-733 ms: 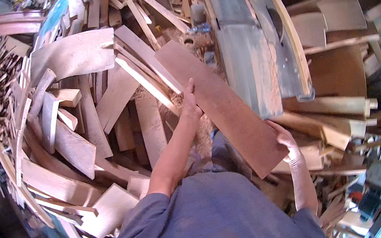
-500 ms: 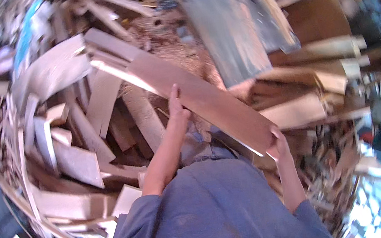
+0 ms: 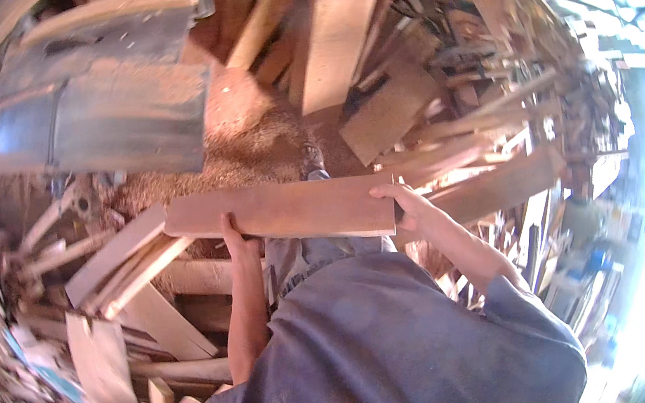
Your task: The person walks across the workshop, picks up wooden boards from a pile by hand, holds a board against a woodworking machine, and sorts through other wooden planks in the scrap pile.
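Brown board [image 3: 290,210], left hand [image 3: 241,245] clamped on its near edge, right hand [image 3: 417,211] clamped on its right end, sawdust [image 3: 252,147] beyond it.

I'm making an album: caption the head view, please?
Left hand and right hand hold a brown board amid sawdust and scattered wood pieces.

Scene lit unevenly: right side flooded by white glare, detail there washed out. Pale sheen laid across grey metal surface [image 3: 129,109]. Sawdust [image 3: 236,123] split between bright patch and brown shadow. Board [image 3: 282,212] lit softly, its lower right edge picked out brighter. Folds of shirt [image 3: 408,330] gently shaded. Wood scraps [image 3: 26,396] at far left smeared and soft; left hand [image 3: 241,245] and right hand [image 3: 417,212] rendered clearer. Straight edges bowed by fisheye, corners blackened, rim fringed blue-violet.
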`<state>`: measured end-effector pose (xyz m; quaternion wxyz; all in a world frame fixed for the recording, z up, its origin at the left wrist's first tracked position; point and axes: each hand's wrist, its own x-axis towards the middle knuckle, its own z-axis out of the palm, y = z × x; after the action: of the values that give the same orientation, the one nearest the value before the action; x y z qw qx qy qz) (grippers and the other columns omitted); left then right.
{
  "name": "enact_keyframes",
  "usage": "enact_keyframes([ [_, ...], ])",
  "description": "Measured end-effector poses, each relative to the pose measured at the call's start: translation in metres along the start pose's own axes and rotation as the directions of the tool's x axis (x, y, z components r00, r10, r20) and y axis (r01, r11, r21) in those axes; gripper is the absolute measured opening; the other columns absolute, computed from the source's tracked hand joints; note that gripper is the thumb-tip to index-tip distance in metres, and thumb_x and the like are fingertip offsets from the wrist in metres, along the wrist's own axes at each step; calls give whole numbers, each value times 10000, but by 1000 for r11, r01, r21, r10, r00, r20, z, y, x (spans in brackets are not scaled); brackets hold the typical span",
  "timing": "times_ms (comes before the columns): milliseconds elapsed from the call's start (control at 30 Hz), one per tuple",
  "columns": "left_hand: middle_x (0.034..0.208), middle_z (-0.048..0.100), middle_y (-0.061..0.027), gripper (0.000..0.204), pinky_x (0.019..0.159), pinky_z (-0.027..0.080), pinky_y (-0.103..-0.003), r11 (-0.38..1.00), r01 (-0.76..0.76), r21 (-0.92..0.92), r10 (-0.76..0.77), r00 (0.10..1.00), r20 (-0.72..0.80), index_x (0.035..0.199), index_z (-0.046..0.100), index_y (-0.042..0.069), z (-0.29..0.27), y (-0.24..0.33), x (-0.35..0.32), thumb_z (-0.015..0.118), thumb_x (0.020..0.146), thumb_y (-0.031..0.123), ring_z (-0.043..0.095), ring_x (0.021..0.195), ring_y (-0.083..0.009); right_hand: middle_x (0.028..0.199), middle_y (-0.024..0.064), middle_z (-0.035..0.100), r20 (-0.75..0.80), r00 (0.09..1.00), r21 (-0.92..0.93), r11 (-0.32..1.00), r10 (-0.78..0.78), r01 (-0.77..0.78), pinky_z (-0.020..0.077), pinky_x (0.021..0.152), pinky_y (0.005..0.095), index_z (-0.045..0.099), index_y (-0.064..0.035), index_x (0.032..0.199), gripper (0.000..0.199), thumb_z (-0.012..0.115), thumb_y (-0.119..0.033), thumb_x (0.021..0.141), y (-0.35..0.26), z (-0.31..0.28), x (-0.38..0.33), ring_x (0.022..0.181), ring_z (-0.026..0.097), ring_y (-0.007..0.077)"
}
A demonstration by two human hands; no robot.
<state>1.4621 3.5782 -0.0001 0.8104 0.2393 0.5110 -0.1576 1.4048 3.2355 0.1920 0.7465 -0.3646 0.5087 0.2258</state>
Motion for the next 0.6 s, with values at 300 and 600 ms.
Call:
enact_keyframes([
  [300,1241,624,-62,434,958,513,-482,900,245,360,-287,956,68,1223,592,103,25,-97,52,509,992,462,595,1147,-290,868,93,665,-224,966,61,988,-126,143,562,659,332,629,37,1051,335,703,-189,816,-12,-79,-57,732,666,180],
  [600,1205,594,-129,476,733,556,-359,361,36,932,-317,944,86,1226,493,26,131,-149,3,544,998,440,675,969,-256,703,57,575,-625,753,335,800,-205,497,376,411,303,628,-21,846,116,691,-100,790,-32,-151,-10,498,527,163],
])
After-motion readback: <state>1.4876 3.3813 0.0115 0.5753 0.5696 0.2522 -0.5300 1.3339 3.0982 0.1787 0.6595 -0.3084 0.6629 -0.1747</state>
